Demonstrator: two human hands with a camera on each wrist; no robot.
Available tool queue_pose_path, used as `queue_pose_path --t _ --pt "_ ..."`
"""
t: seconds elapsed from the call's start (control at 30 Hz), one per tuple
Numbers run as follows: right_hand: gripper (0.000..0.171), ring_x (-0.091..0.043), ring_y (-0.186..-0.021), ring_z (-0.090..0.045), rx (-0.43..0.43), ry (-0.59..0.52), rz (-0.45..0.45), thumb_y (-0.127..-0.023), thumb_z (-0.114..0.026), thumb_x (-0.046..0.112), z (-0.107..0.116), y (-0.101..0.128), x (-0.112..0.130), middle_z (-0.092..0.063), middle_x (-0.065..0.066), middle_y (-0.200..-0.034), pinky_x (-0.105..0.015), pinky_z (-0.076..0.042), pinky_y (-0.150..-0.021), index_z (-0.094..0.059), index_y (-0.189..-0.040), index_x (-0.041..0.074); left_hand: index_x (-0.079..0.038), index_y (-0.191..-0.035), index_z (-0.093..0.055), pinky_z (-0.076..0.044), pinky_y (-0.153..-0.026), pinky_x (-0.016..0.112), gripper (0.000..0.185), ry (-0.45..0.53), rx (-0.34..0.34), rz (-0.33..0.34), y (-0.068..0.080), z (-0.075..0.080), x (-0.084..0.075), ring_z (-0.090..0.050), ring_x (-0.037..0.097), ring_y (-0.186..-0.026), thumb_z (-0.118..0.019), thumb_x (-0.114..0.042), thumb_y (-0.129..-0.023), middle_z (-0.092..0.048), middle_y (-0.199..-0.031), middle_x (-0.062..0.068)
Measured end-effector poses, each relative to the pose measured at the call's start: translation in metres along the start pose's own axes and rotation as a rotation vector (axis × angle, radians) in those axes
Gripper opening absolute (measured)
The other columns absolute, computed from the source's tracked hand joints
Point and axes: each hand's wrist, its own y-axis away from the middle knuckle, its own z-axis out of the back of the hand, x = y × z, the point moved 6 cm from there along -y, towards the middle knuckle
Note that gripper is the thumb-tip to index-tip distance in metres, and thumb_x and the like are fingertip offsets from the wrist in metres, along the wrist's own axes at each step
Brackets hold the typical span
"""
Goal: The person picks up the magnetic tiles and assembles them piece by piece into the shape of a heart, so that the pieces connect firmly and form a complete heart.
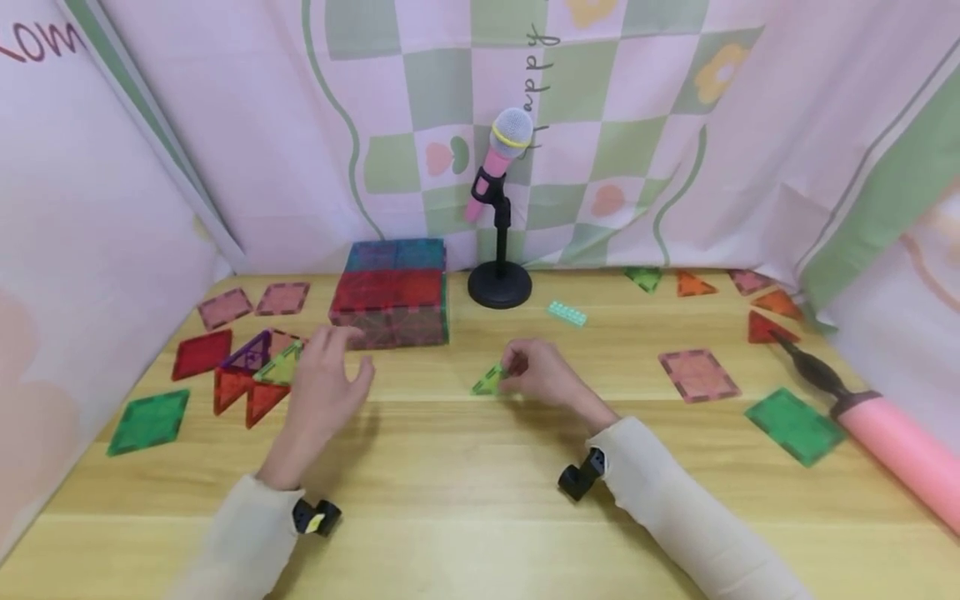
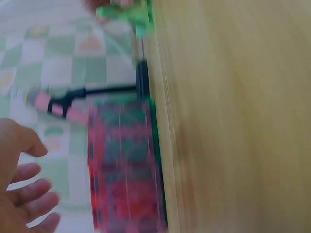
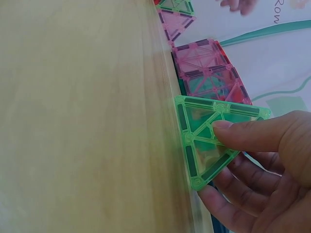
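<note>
Right hand pinches a green triangle tile on edge; left hand hovers, holding nothing.

Head view: the right hand [image 1: 542, 377] grips the green triangle tile [image 1: 491, 380] upright on the wooden table [image 1: 465, 500], probably so one edge stands ready to join another piece. The left hand [image 1: 327, 385] hangs with relaxed fingers between the loose tile pile [image 1: 251, 375] and the stacked tile box [image 1: 392, 292]; a toy microphone [image 1: 498, 167] stands behind.
Left wrist view: blurred; spread fingers [image 2: 29, 194] touch nothing, the box [image 2: 124, 165] close by, and the palm is cut off.
Right wrist view: thumb and fingers [image 3: 257, 136] clamp the triangle [image 3: 206, 138], its long edge against the tabletop; the fingers hide its far corner.
</note>
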Motion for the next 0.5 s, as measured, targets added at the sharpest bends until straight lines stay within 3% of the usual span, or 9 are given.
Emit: queue_pose_path --t 0.27,0.5 --pt "0.018 -0.017 -0.074 -0.059 -0.003 0.008 0.0 -0.075 -0.076 0.0 0.0 0.0 -0.002 -0.066 -0.011 -0.082 -0.026 -0.049 -0.068 -0.059 -0.081 0.002 0.0 -0.113 -0.059 -0.051 -0.082 0.042 0.032 0.118 0.376 0.058 -0.005 -0.056 -0.041 -0.059 0.028 -0.098 -0.065 -0.013 -0.084 -0.061 -0.107 0.013" --pt "0.017 -0.013 -0.071 -0.058 -0.014 0.001 0.002 -0.074 -0.077 0.0 -0.003 -0.001 -0.004 -0.066 -0.009 -0.08 -0.023 -0.049 -0.067 -0.061 -0.08 0.004 0.001 -0.115 -0.06 -0.052 -0.083 0.038 0.033 0.355 0.557 0.143 -0.008 -0.099 -0.055 -0.062 0.027 -0.096 -0.067 -0.006 -0.083 -0.064 -0.108 0.015"
